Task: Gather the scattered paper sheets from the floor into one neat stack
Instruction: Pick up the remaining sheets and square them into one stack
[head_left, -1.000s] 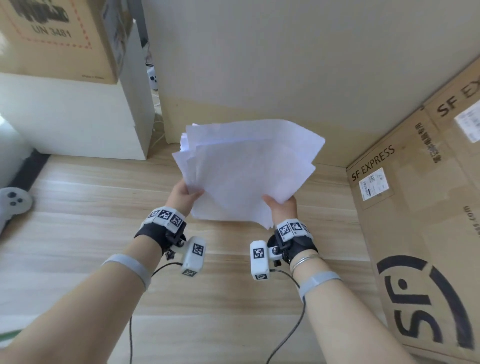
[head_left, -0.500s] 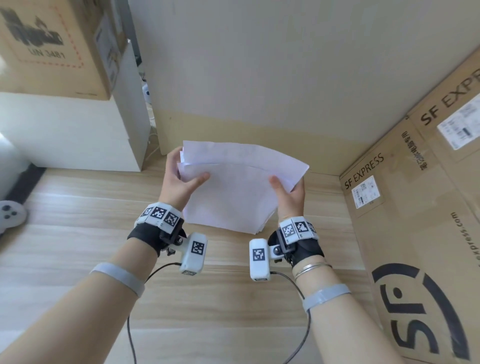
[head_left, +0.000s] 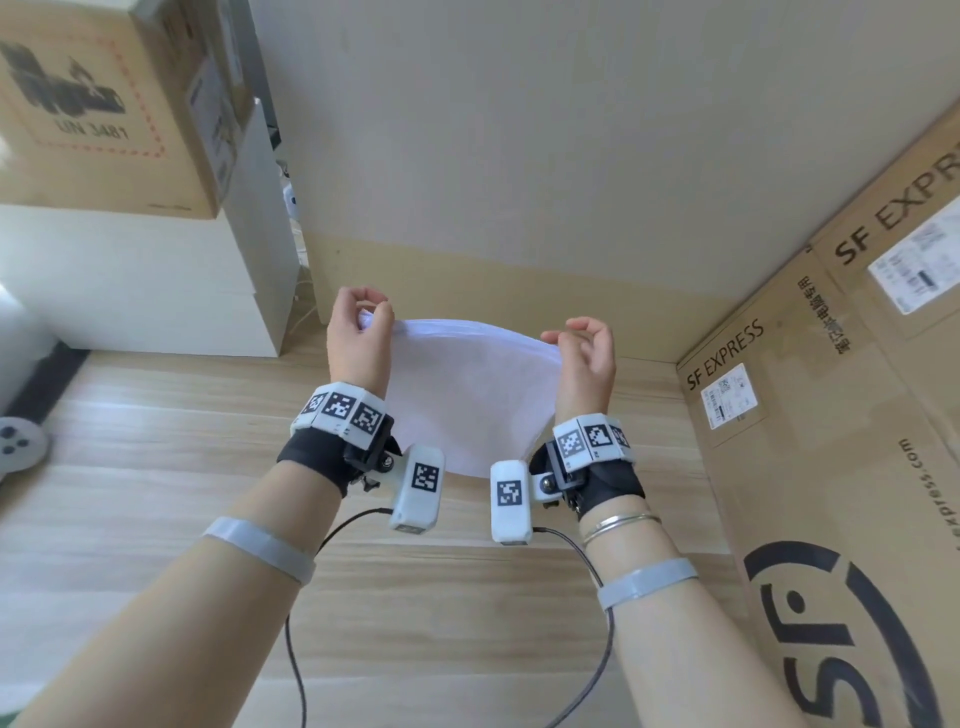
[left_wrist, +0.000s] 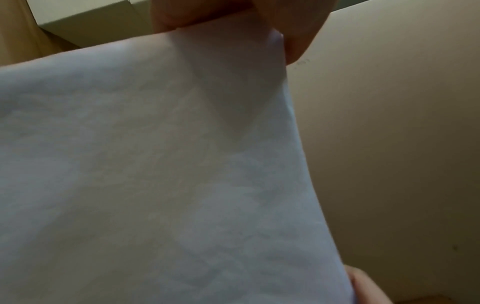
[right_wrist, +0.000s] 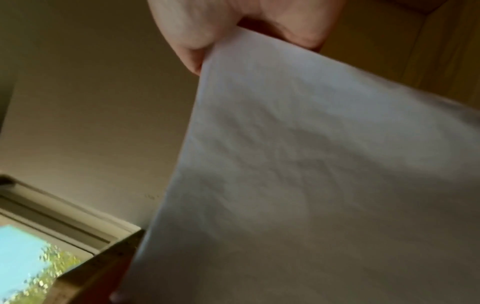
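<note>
Hands (head_left: 358, 338) raised; paper stack (head_left: 467, 395) lower edge hidden.

Premises appear to be a storage corner of a home or small office; which of the two cannot be told. Floor (head_left: 156, 509) is light wood-look plank laid up to a plain off-white wall (head_left: 519, 130). Large brown shipping carton (head_left: 831, 467) printed "SF EXPRESS", with pasted courier labels, stands along the right side. A second carton (head_left: 93, 104), marked "UN 3481" inside a red dashed border, sits on a white cabinet (head_left: 145, 280) at left. A window (right_wrist: 28, 253) with sky and foliage beyond shows in the right wrist view.
</note>
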